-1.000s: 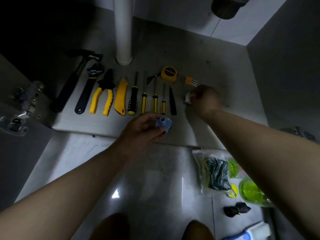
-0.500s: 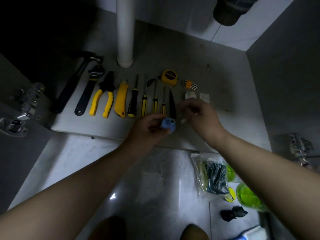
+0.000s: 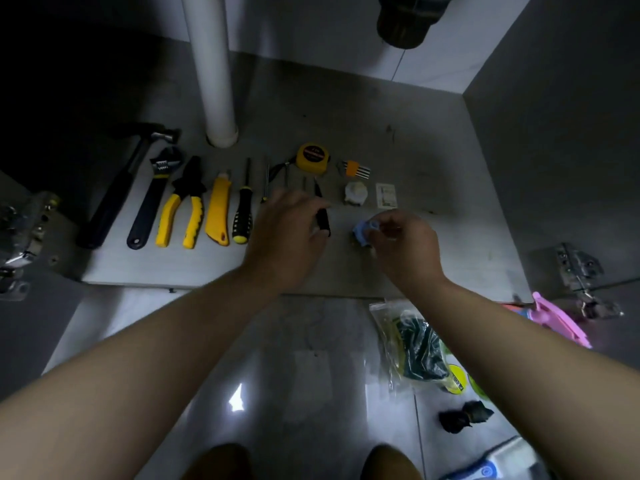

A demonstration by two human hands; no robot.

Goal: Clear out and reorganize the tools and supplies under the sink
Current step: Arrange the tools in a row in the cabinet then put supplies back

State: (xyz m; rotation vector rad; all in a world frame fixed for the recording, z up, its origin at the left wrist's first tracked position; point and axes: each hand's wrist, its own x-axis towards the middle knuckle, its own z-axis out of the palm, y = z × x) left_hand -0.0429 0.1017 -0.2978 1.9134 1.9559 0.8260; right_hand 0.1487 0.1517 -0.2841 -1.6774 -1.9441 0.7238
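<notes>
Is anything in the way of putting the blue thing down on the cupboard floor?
Nothing visible is. The right hand pinches the blue piece over bare cabinet floor, nearer the camera than the white round part and the small card.

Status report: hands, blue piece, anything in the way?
Left hand open over the screwdrivers. Right hand pinches blue piece over cabinet floor. White cap lies just beyond.

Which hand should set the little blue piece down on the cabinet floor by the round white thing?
Right. The right hand pinches the small blue plastic piece just in front of the round white fitting, above bare grey cabinet floor. The left hand holds nothing, over the yellow-and-black screwdrivers.
</notes>
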